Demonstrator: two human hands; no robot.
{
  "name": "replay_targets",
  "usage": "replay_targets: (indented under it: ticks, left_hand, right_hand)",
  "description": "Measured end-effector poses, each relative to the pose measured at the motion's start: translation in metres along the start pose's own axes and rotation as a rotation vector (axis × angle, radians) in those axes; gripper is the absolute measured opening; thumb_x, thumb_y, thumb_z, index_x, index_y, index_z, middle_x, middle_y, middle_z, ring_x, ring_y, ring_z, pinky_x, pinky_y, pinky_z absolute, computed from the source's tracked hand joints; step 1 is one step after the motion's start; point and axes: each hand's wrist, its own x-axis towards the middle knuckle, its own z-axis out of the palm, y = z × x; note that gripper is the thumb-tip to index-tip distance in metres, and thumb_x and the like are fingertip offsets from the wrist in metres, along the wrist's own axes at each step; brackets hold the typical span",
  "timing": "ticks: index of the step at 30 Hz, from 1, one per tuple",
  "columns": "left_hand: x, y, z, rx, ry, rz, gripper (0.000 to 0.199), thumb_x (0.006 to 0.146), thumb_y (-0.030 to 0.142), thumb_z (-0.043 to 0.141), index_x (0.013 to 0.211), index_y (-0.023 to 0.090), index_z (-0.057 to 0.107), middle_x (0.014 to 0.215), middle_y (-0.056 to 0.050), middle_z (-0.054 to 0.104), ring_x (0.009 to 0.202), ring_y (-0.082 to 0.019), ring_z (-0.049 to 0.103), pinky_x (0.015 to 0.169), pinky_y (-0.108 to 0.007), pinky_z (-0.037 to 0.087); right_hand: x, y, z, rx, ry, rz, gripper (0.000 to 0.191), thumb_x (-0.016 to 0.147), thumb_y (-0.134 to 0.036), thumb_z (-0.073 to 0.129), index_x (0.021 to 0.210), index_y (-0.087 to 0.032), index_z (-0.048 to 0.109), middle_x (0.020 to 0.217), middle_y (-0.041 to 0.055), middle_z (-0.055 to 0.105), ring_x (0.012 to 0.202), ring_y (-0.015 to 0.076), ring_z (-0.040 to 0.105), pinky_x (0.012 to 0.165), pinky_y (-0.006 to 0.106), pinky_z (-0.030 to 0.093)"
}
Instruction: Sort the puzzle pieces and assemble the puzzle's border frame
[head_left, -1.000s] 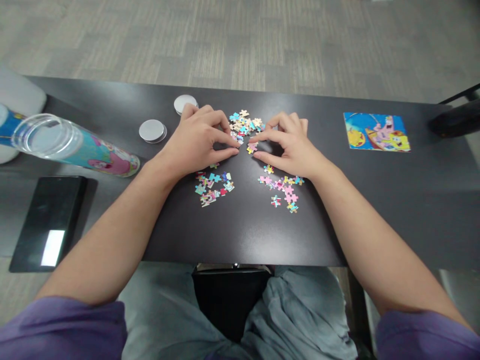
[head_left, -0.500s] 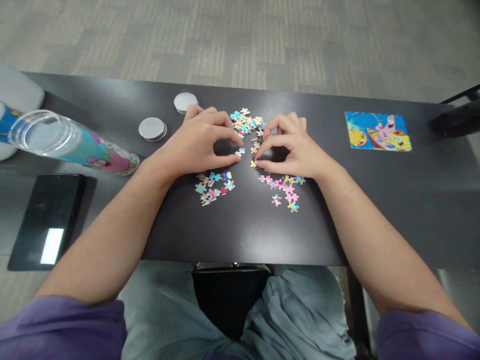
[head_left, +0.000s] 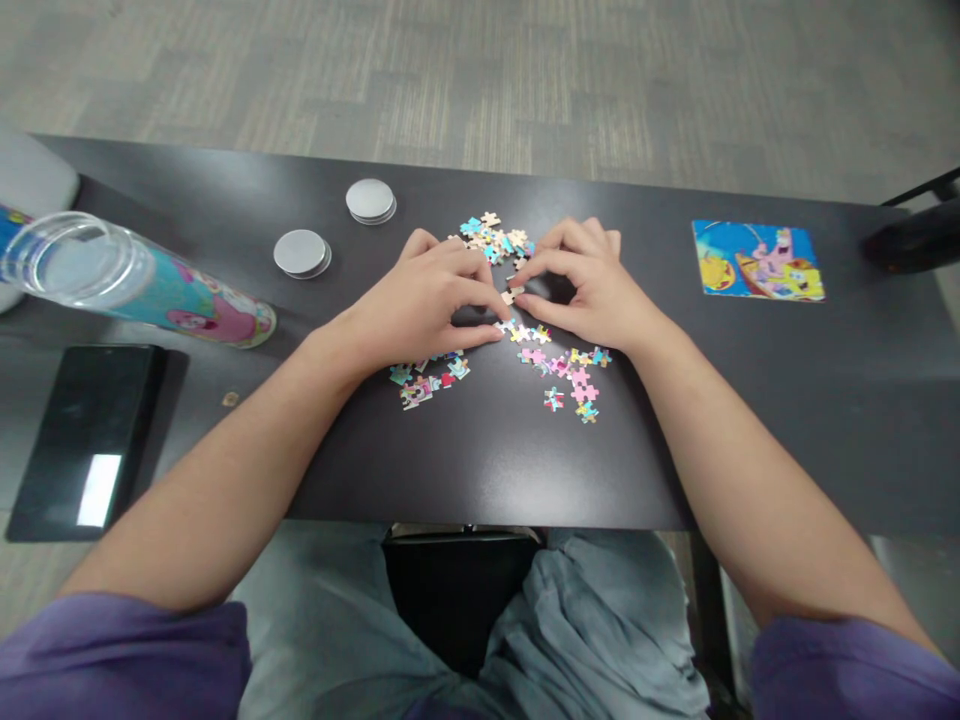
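Observation:
My left hand [head_left: 439, 298] is closed in a pinch, its thumb and index fingertips on a pale jigsaw piece [head_left: 505, 327] at the middle of the dark table. Just to the right, my right hand [head_left: 585, 285] pinches a tan, back-side-up jigsaw piece [head_left: 512, 296] between thumb and index finger. Beyond both hands is a loose pile of jigsaw pieces [head_left: 491, 240], many with their tan backs up. Nearer me, pink and yellow pieces [head_left: 577, 375] lie picture side up at right. Another colourful group [head_left: 427, 385] sits partly under my left hand.
A picture card [head_left: 759, 260] lies at right. On the left are two stacks of round discs [head_left: 301, 253] [head_left: 370, 200], a clear-topped printed tube [head_left: 187, 300] and a black tablet-like device [head_left: 86, 430]. A dark object [head_left: 915, 240] stands at the far right edge.
My left hand has moved right with its piece, toward my right hand. My right hand has let go of a yellow piece, now lying below, and has shifted up to a tan one.

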Motion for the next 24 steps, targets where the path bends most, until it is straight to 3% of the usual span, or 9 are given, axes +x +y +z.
replay_targets:
  ticks: [4,9,12,17,24]
  left_hand:
    - [0.001,0.011,0.001,0.013,-0.077,0.03,0.035,0.13,0.062,0.07,0.132,0.041,0.097,0.128,-0.001,0.087,0.124,-0.028,0.073,0.124,-0.059,0.044]
    - [0.001,0.017,0.003,-0.008,-0.075,0.073,0.024,0.126,0.054,0.078,0.134,0.042,0.098,0.129,-0.002,0.088,0.119,-0.029,0.077,0.122,-0.058,0.046]
    - [0.002,0.013,0.001,0.022,0.037,-0.003,0.024,0.124,0.05,0.076,0.127,0.039,0.097,0.125,-0.005,0.089,0.123,-0.034,0.077,0.121,-0.064,0.047]
    - [-0.001,0.001,-0.015,0.151,0.201,-0.204,0.03,0.123,0.049,0.069,0.126,0.039,0.097,0.134,-0.01,0.086,0.131,-0.042,0.076,0.123,-0.073,0.046]
    - [-0.006,-0.015,-0.023,0.198,0.228,-0.262,0.032,0.124,0.052,0.067,0.128,0.039,0.096,0.134,-0.012,0.089,0.131,-0.043,0.078,0.122,-0.08,0.049]
  right_hand:
    - [-0.001,0.001,-0.006,0.037,0.008,0.0,0.026,0.115,-0.06,0.092,0.114,-0.034,0.093,0.137,0.0157,0.084,0.135,0.0509,0.068,0.125,0.078,0.046]
    - [-0.004,0.012,-0.015,0.1,-0.075,-0.059,0.02,0.103,-0.053,0.1,0.101,-0.035,0.094,0.126,0.0098,0.081,0.128,0.0456,0.071,0.127,0.077,0.046]
    - [-0.005,0.015,-0.016,0.108,-0.056,-0.072,0.013,0.102,-0.046,0.096,0.109,-0.034,0.095,0.126,0.0093,0.082,0.126,0.0442,0.072,0.126,0.076,0.047]
    - [-0.002,0.007,-0.008,0.047,0.006,-0.031,0.027,0.118,-0.044,0.081,0.139,-0.034,0.094,0.135,0.0157,0.084,0.128,0.0475,0.072,0.122,0.078,0.047]
    - [-0.001,0.006,-0.004,-0.01,-0.004,0.0,0.028,0.122,-0.054,0.077,0.135,-0.038,0.096,0.133,0.0143,0.083,0.13,0.0481,0.072,0.124,0.079,0.047]
